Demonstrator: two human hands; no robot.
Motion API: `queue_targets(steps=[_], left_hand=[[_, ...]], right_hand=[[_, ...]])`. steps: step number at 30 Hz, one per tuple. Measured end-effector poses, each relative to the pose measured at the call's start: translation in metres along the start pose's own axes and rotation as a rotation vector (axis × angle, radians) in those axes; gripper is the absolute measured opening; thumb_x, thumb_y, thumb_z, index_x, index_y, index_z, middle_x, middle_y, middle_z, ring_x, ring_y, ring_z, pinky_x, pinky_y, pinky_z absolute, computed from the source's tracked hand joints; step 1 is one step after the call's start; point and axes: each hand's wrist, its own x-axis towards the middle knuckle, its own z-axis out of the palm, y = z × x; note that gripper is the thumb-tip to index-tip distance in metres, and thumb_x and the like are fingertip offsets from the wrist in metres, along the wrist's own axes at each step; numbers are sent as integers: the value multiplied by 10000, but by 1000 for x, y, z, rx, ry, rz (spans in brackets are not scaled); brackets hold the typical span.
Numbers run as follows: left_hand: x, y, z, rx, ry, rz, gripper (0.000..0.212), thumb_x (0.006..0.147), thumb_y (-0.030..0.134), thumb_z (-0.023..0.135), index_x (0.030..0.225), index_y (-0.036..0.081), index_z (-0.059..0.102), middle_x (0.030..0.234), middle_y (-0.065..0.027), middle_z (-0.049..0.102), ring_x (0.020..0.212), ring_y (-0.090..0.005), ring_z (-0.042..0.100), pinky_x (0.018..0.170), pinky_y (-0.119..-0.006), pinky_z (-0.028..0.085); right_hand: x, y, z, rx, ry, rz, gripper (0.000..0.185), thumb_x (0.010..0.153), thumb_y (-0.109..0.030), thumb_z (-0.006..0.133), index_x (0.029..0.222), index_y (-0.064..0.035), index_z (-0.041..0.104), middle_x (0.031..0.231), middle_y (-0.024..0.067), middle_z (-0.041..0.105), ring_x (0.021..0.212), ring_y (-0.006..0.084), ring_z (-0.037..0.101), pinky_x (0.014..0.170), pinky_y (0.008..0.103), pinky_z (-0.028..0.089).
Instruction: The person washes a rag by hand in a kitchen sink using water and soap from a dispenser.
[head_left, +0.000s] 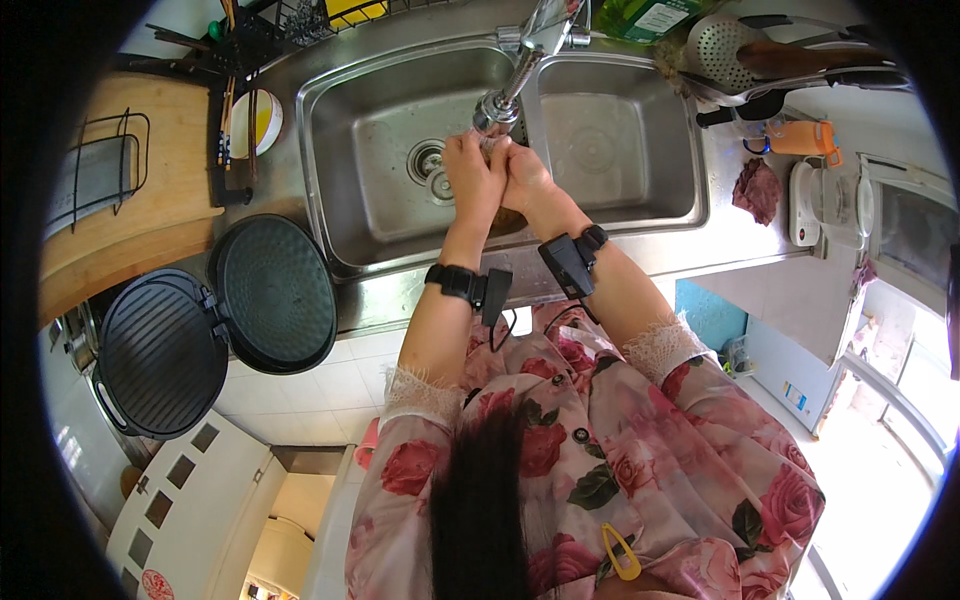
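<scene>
Both of my hands meet over the left basin (375, 217) of a stainless steel double sink, right under the spout of a chrome faucet (497, 111). My left hand (474, 172) has its fingers curled against my right hand (527, 178). A small pale patch shows between the fingertips; whether it is running water or a held thing is unclear. Below the hands is the drain (426, 159), with a round metal strainer (441, 185) beside it. Something brownish in the basin is partly hidden behind my wrists. Each wrist wears a black strapped device.
Left of the sink, an opened black electric griddle (274, 292) overlaps the counter edge. A bowl (256, 124) with chopsticks across it stands near a wooden board (165, 150). To the right are the second basin (592, 150), a dark red cloth (756, 191), an orange bottle (802, 139) and a skimmer (724, 52).
</scene>
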Motion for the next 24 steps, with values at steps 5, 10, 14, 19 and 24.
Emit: queue_targets(steps=[5, 10, 14, 19, 24], left_hand=[[-12, -16, -13, 18, -137, -111, 227, 820, 231, 554, 798, 7, 580, 606, -132, 529, 572, -303, 524, 541, -370, 402], [-1, 26, -22, -281, -186, -285, 292, 754, 256, 626, 649, 2, 527, 595, -150, 525, 540, -320, 509, 506, -394, 387], [-6, 4, 5, -175, 50, 10, 213, 722, 207, 647, 754, 28, 536, 829, -150, 536, 793, -331, 479, 695, -403, 374], [19, -26, 13, -61, 243, -275, 187, 789, 190, 582, 826, 6, 577, 816, -159, 563, 808, -305, 527, 720, -368, 404], [-6, 8, 16, -416, -4, -117, 147, 785, 129, 548, 849, 4, 591, 856, -183, 587, 790, -343, 558, 718, -386, 429]], right_hand=[[0, -1, -4, 69, 99, 180, 339, 897, -320, 319, 986, -41, 489, 1002, 111, 554, 914, 263, 522, 863, 411, 384], [11, -21, -21, 68, 267, 120, 365, 888, -344, 363, 1054, -38, 473, 1032, 136, 564, 1006, 253, 507, 896, 393, 368], [11, -3, -33, -728, -128, -241, 287, 901, -256, 358, 1045, -65, 517, 1013, 113, 561, 944, 226, 539, 834, 367, 438], [10, 16, -3, -155, 83, 98, 297, 923, -248, 296, 1088, -80, 477, 999, 63, 559, 924, 215, 528, 819, 379, 430], [26, -20, -20, -149, -23, -4, 283, 916, -256, 270, 929, -84, 495, 833, 65, 562, 779, 225, 543, 733, 387, 456]])
